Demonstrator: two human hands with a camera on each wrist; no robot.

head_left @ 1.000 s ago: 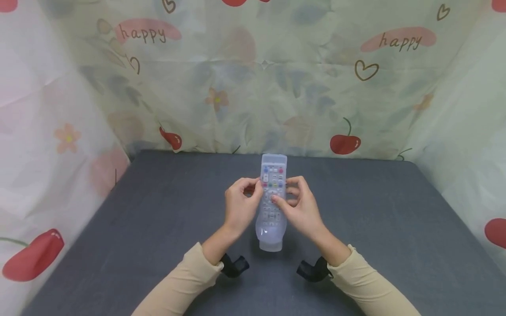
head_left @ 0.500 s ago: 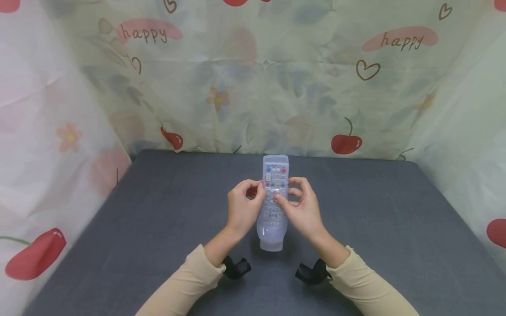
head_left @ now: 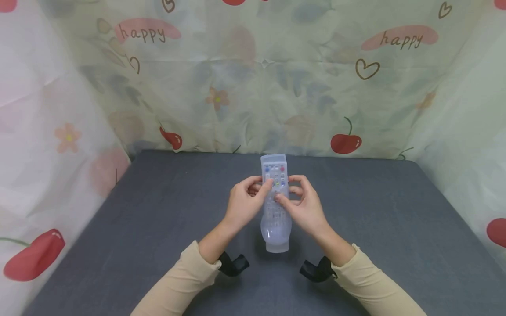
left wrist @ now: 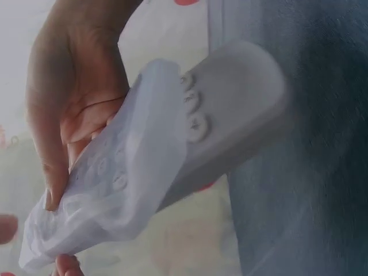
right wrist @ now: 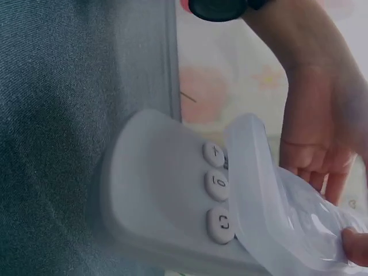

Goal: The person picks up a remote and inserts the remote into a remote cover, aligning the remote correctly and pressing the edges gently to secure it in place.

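- Both hands have a closed, light hold: the left hand (head_left: pixel 245 202) pinches the edge of a translucent whitish, soft-looking sleeve (head_left: pixel 276 229) with its thumb on the front, and the right hand (head_left: pixel 306 208) grips the opposite edge, its thumb also on the front and its other fingers bent at the side.
- Inside that sleeve is a long, pale grey plastic remote control (right wrist: pixel 161 167), between the two hands and seemingly raised off the surface beneath. Gripping both edges probably keeps it steady and its front facing the person.
- At the remote control's near end, the sleeve's mouth stops by a row of three round pale buttons (right wrist: pixel 217 185), leaving the tip bare; the cover is only partly over it.
- Towards the remote control's far end the sleeve looks creased and slack, perhaps because the body does not fill it there. The thumbs press near that part, which likely gives them loose material to work.
- Below the remote control spreads a dark grey cloth-covered table (head_left: pixel 178 245); the forearms, in cream fabric sleeves (head_left: pixel 178 281), come in on either side of its near end.
- Beyond the remote control's far end hangs a pale fabric backdrop (head_left: pixel 261 109) printed with cherries.
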